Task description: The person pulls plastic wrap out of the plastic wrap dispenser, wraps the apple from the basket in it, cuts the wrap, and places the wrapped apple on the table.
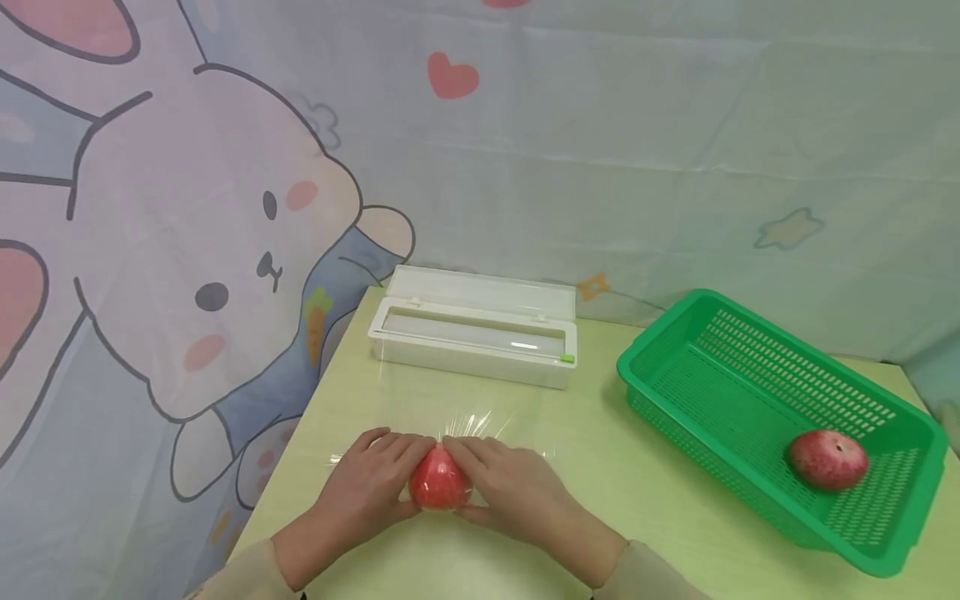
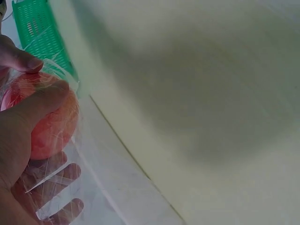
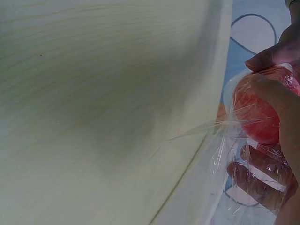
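A round red fruit (image 1: 440,481) sits between my two hands, covered in clear cling film (image 2: 54,171). My left hand (image 1: 369,477) holds it from the left, and the thumb presses on its near side in the left wrist view. From the right, my right hand (image 1: 528,492) grips the same fruit, with the thumb (image 3: 274,91) lying over the film. Creases in the film fan out from the top of the fruit. In both wrist views, fingers show through the loose film below the fruit.
A white cling film dispenser (image 1: 468,360) with its lid up and a green cutter slide stands behind the hands. To the right, a green basket (image 1: 693,417) holds a mottled dark-pink fruit (image 1: 828,460). A patterned cloth (image 1: 600,167) hangs behind the pale yellow table (image 1: 592,433).
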{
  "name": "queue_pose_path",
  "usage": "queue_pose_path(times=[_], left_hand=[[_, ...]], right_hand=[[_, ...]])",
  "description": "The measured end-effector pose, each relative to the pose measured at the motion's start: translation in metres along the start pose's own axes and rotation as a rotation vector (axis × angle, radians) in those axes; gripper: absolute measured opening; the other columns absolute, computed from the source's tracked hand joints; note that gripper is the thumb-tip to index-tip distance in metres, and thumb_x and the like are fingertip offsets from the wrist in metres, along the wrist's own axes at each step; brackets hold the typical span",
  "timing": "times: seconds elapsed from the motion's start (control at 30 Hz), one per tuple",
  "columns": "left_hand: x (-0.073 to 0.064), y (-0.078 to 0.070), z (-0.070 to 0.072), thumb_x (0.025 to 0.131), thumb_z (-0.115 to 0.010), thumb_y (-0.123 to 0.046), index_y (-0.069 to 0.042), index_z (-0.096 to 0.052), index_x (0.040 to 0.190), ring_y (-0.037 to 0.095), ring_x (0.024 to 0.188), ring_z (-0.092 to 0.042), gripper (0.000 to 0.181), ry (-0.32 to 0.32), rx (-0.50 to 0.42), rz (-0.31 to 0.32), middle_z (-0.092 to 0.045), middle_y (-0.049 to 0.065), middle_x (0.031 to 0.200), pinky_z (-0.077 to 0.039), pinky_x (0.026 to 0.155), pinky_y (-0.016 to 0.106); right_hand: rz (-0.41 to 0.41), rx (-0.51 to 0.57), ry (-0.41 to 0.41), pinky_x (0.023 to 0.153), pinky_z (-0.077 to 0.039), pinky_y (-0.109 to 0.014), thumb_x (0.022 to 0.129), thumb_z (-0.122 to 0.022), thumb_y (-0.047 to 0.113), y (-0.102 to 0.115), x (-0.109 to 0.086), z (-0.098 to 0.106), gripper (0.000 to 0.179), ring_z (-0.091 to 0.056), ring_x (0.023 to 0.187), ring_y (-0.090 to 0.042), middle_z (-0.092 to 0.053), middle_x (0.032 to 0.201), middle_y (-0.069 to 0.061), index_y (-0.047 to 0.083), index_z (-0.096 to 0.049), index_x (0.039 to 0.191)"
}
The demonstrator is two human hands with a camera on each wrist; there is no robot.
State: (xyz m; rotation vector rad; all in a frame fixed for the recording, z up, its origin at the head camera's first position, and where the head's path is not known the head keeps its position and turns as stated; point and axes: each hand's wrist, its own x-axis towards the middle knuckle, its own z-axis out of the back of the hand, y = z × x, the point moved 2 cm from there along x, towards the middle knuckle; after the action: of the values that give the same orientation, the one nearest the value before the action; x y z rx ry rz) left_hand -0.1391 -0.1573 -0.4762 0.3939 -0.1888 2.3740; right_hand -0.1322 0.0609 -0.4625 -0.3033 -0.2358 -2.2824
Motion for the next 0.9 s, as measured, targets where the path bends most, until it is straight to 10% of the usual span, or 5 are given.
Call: queue_pose_path(times=[0.9], left_hand=[[0.020,0.021,-0.036,0.074,-0.099,-0.038,-0.014,-0.063,0.128,0.018,0.098,-0.071,0.069,0.246,-0.181,0.093,-0.074,0.000,0.111,-0.061,0.079,0.040]], right_hand=[[-0.228,0.278,0.164,0.084,-0.065,-0.043,0.086,-0.090,0.036,-0.027,0.005,-0.040,0.080,-0.072,0.112,-0.024,-0.073,0.126,-0.009,0.006,-0.054,0.150]])
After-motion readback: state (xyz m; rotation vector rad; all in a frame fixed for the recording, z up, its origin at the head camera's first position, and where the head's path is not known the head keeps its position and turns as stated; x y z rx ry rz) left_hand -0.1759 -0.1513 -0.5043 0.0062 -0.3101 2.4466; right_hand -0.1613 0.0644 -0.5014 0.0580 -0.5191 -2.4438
